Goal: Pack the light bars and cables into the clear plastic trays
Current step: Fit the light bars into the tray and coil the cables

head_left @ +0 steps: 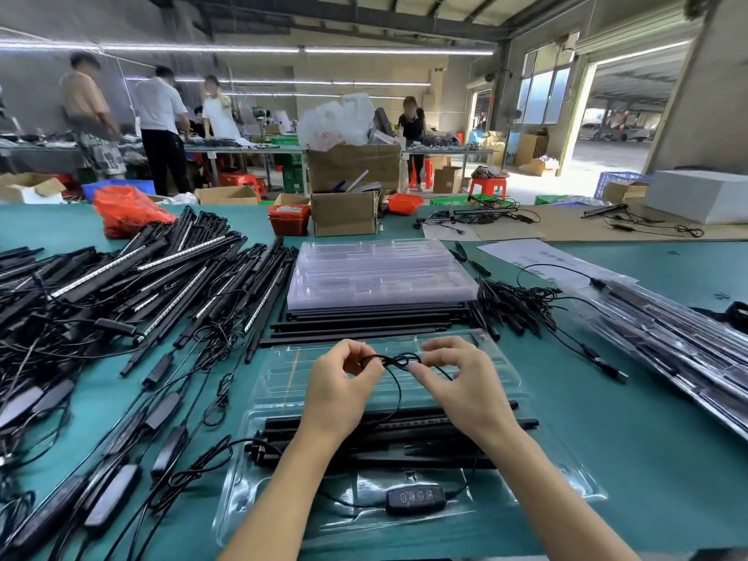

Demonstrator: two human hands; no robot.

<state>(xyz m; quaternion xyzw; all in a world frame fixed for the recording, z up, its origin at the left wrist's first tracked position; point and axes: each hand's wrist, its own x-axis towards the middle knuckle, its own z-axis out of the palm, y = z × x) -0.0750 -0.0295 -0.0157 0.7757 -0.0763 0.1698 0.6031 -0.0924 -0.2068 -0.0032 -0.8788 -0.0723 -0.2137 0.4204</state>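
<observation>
A clear plastic tray [566, 475] lies open on the green table right in front of me. Black light bars [409, 435] lie across its middle, and a black controller box [415, 499] sits in its near compartment. Above the tray, my left hand [344, 382] and my right hand [461, 378] each pinch a thin black cable [394, 363] that loops between them. One strand of the cable hangs down toward the bars. A stack of closed clear trays [380, 273] stands behind, resting on more bars.
A big heap of black light bars and tangled cables [121, 301] fills the left of the table. Loose cables [514, 305] lie to the right, beside filled trays [668, 338]. Cardboard boxes [344, 212], a red bag [125, 212] and several people are farther back.
</observation>
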